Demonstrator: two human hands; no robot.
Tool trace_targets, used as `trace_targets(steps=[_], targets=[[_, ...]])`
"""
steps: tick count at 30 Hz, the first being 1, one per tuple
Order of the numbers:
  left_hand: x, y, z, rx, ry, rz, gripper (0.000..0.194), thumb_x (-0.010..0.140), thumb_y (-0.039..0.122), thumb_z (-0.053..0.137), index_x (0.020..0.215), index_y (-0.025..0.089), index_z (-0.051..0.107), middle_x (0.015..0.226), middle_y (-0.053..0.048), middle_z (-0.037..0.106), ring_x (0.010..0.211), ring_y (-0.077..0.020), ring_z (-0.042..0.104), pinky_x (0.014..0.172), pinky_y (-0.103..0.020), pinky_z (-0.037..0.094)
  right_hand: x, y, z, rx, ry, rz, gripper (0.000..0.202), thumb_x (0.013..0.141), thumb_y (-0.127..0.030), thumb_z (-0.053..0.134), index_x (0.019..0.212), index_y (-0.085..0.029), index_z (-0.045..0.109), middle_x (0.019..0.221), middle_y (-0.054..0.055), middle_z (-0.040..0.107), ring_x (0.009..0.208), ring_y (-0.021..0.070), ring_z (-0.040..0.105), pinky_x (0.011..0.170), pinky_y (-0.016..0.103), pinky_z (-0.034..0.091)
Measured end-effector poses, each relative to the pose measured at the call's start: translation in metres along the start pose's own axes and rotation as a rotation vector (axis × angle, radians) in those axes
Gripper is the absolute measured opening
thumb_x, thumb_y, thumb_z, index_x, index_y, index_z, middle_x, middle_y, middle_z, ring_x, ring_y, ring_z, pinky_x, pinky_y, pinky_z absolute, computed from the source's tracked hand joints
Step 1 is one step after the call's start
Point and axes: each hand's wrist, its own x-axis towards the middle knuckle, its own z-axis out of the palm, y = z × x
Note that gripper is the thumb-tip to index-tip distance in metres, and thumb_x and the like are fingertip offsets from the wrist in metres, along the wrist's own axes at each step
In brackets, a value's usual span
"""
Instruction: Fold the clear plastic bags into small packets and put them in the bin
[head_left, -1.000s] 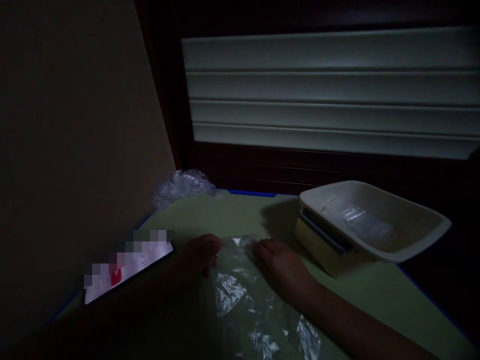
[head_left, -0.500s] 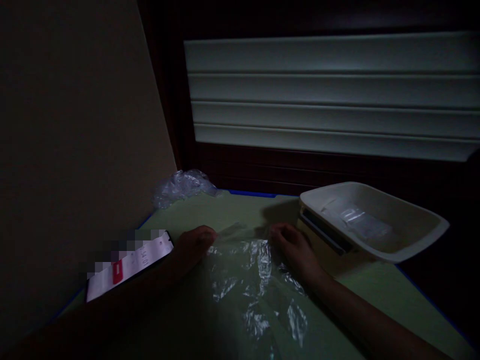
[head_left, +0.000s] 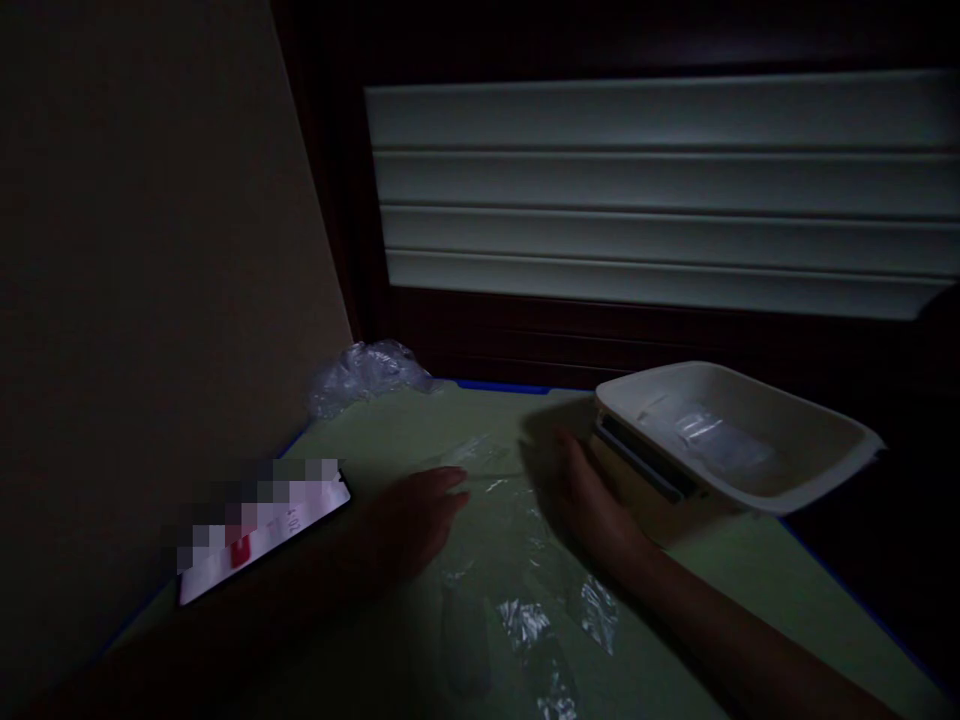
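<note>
A clear plastic bag (head_left: pixel 525 620) lies flat on the green table surface (head_left: pixel 405 425), its wrinkles catching the light. My left hand (head_left: pixel 424 515) is over the bag's left upper part, fingers apart and pointing right, with nothing held in them. To the right of the bag, my right hand (head_left: pixel 589 500) is raised on edge with its fingers stretched out and somewhat blurred; nothing shows in it. It is just left of a box (head_left: pixel 637 495) that has a white basin (head_left: pixel 817 480) on top. Folded clear plastic (head_left: pixel 712 435) rests inside the basin.
A lit phone (head_left: pixel 262 545) lies at the left, beside my left forearm. Crumpled clear plastic (head_left: pixel 367 375) sits at the back left corner against the wall. Behind the table stands a dark panel with pale slats (head_left: pixel 645 180).
Both hands have let go of the bag's upper edge and opened. My left hand moved slightly right, and the bag has settled flatter on the table.
</note>
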Motion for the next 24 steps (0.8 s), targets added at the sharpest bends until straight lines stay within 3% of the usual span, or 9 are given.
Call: trace_targets(steps=[4, 8, 13, 16, 18, 24], targets=[[-0.001, 0.000, 0.009, -0.022, -0.065, 0.069, 0.053, 0.082, 0.029, 0.055, 0.129, 0.011, 0.041, 0.137, -0.017, 0.042, 0.125, -0.0261, 0.040, 0.100, -0.038, 0.039, -0.003, -0.020, -0.010, -0.074, 0.035, -0.158, 0.066, 0.067, -0.003, 0.040, 0.132, -0.010, 0.036, 0.139, 0.018, 0.037, 0.128, 0.0277, 0.034, 0.104, 0.048, 0.029], [0.001, -0.005, 0.018, -0.019, -0.064, 0.065, 0.056, 0.082, 0.032, 0.055, 0.130, 0.007, 0.040, 0.137, -0.021, 0.039, 0.127, -0.0313, 0.036, 0.103, -0.046, 0.034, -0.009, -0.053, -0.003, -0.170, 0.018, -0.469, 0.057, 0.071, -0.004, 0.037, 0.129, -0.005, 0.042, 0.136, 0.019, 0.042, 0.131, 0.0254, 0.031, 0.107, 0.050, 0.024], [0.003, -0.007, 0.026, 0.007, -0.055, 0.054, 0.054, 0.082, 0.034, 0.053, 0.128, 0.006, 0.042, 0.136, -0.022, 0.040, 0.129, -0.0314, 0.033, 0.106, -0.048, 0.028, 0.001, -0.079, 0.043, -0.192, -0.104, -0.343, 0.045, 0.088, -0.017, 0.033, 0.129, -0.002, 0.042, 0.136, 0.019, 0.044, 0.128, 0.0218, 0.036, 0.104, 0.039, 0.034], [0.001, -0.008, 0.029, 0.042, -0.060, 0.014, 0.058, 0.084, 0.039, 0.050, 0.127, 0.001, 0.042, 0.136, -0.026, 0.038, 0.129, -0.0349, 0.031, 0.105, -0.051, 0.029, 0.011, -0.071, 0.061, -0.236, -0.142, -0.288, 0.044, 0.092, -0.025, 0.033, 0.126, 0.000, 0.046, 0.132, 0.023, 0.047, 0.125, 0.0264, 0.040, 0.103, 0.042, 0.034], [0.000, -0.008, 0.030, 0.058, -0.069, -0.003, 0.062, 0.085, 0.044, 0.049, 0.127, 0.000, 0.042, 0.137, -0.026, 0.037, 0.129, -0.0355, 0.030, 0.105, -0.051, 0.029, 0.013, -0.059, 0.061, -0.267, -0.166, -0.270, 0.046, 0.091, -0.031, 0.038, 0.126, -0.002, 0.048, 0.134, 0.023, 0.045, 0.126, 0.0291, 0.039, 0.103, 0.046, 0.031], [-0.001, -0.007, 0.029, 0.082, -0.089, -0.049, 0.066, 0.086, 0.051, 0.045, 0.130, 0.001, 0.040, 0.140, -0.024, 0.034, 0.132, -0.0350, 0.025, 0.105, -0.049, 0.028, -0.003, -0.013, 0.023, -0.350, -0.164, -0.165, 0.056, 0.093, -0.042, 0.032, 0.133, -0.005, 0.041, 0.139, 0.021, 0.038, 0.130, 0.0293, 0.033, 0.103, 0.048, 0.029]])
